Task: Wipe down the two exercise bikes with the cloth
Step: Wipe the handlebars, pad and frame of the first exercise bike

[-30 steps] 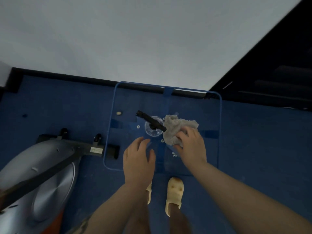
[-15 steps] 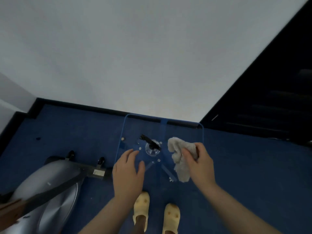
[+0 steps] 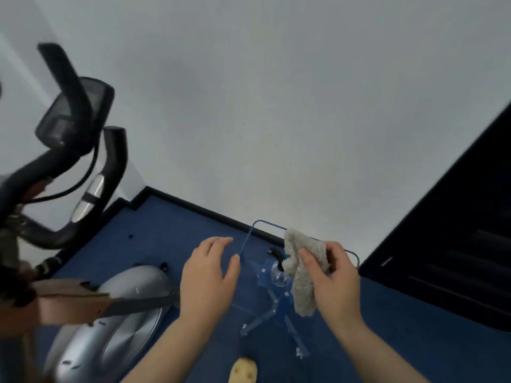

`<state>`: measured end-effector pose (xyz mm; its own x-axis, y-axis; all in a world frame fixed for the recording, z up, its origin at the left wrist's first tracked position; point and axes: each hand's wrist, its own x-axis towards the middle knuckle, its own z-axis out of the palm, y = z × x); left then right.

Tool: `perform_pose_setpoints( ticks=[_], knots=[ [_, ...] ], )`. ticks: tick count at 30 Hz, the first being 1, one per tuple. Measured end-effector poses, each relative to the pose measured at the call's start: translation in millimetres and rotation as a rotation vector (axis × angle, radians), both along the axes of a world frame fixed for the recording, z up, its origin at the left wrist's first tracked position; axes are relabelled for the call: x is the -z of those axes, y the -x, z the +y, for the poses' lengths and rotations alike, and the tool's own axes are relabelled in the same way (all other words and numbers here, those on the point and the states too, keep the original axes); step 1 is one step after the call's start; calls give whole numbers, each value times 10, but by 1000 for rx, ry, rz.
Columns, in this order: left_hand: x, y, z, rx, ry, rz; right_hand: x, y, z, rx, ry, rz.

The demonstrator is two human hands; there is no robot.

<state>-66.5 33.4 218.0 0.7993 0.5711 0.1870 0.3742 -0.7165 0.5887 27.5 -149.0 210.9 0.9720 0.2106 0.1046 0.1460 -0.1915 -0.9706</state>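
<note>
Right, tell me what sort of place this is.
Probably a small home or office gym corner. An exercise bike with black handlebars and a console stands on blue carpet against a plain white wall. The right hand holds a grey cloth, ready for wiping.

A nubby, matt grey cloth (image 3: 302, 283) is seen. The exercise bike (image 3: 110, 322) is cased in smooth, glossy silver plastic, and the surface (image 3: 250, 239) is clear, glossy acrylic.
</note>
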Motion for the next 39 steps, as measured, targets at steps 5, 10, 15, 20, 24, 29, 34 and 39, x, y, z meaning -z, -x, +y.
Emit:
perform_pose_setpoints(
  ticks=[5,10,15,20,24,29,34,39],
  knots=[
    [-275,377,24,-146,-36,-55,-141,102,260,-120,-23,-25],
    [-545,834,100,-292,-82,-119,-299,301,640,-273,-40,-67],
    [-716,1302,264,-425,-97,-193,-462,612,1056,-428,-61,-101],
    [-783,1736,575,-508,-107,-267,-576,946,1469,-524,-45,-116],
    [-799,2067,1070,-550,-110,-325,-651,1229,1855,-507,-70,-197],
    [-783,2499,1841,-467,-77,-313,-679,1702,2413,-424,-65,-263],
    [-780,2813,2585,-345,-56,-300,-892,2009,2995,-328,-58,-380],
    [-758,2776,2867,-248,33,-300,-1123,2021,3428,-393,157,-593]
  ],
)
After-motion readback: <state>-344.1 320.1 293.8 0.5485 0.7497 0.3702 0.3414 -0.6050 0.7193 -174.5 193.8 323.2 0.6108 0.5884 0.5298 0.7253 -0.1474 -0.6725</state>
